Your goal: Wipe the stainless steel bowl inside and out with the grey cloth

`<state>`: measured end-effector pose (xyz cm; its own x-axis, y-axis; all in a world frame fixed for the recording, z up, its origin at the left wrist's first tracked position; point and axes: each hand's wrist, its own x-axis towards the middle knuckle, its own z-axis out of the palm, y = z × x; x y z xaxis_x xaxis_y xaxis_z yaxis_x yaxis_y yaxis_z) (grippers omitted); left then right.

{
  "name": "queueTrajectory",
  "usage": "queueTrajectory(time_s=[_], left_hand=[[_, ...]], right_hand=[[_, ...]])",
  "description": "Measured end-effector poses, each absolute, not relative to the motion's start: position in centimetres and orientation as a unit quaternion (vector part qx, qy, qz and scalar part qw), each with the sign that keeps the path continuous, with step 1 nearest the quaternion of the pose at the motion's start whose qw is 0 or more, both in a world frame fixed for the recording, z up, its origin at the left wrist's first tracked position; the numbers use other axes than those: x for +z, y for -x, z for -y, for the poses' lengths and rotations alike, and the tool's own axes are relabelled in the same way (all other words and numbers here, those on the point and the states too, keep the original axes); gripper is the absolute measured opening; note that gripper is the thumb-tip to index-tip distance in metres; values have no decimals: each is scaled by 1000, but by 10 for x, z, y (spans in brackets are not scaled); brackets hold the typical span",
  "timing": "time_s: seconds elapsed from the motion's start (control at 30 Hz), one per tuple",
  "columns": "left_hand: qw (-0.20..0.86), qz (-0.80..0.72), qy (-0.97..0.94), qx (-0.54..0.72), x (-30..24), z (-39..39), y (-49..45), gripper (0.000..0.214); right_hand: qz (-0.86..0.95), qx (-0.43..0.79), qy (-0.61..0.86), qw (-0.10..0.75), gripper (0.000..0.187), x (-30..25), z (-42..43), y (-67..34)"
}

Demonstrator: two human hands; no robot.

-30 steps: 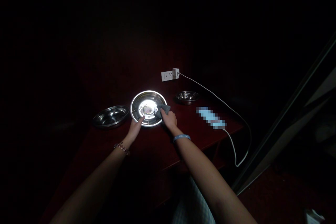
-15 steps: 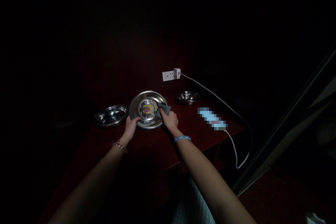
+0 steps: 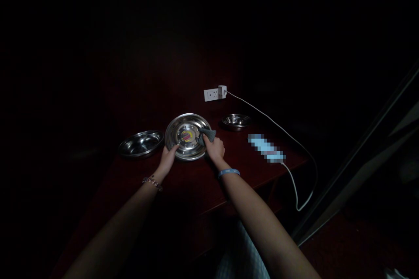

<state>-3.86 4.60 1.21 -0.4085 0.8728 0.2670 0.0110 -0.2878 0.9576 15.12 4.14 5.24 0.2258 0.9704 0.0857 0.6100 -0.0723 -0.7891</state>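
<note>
A round shiny metal plate (image 3: 182,127) with a raised rim is held tilted toward me above the dark red table. A yellow and pink sticker (image 3: 187,136) is at its centre. My left hand (image 3: 167,159) grips the plate's lower left edge, thumb on the inner face and fingers hidden behind. In my right hand (image 3: 215,148) a folded grey cloth (image 3: 207,135) is pinched, pressed against the right side of the plate's face. Whether the right fingers also hold the rim is hidden.
On the left of the table (image 3: 196,192) lies a larger metal dish (image 3: 141,144). A small metal bowl (image 3: 235,121) stands at the back right. A blurred-out light blue device (image 3: 266,148) lies at right, its white cable (image 3: 273,121) running to a wall socket (image 3: 211,94).
The whole view has shifted slightly, so everything appears a little further right. My left thumb lies slightly further over the plate's face; both hands keep their hold.
</note>
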Motion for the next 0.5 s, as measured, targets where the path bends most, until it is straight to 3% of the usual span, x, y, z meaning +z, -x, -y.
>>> queueTrajectory(time_s=[0.5], left_hand=[[324,-434,-497,678,12,-42,39,55]], right_hand=[[548,254,687,403,52,51,-44,-151]])
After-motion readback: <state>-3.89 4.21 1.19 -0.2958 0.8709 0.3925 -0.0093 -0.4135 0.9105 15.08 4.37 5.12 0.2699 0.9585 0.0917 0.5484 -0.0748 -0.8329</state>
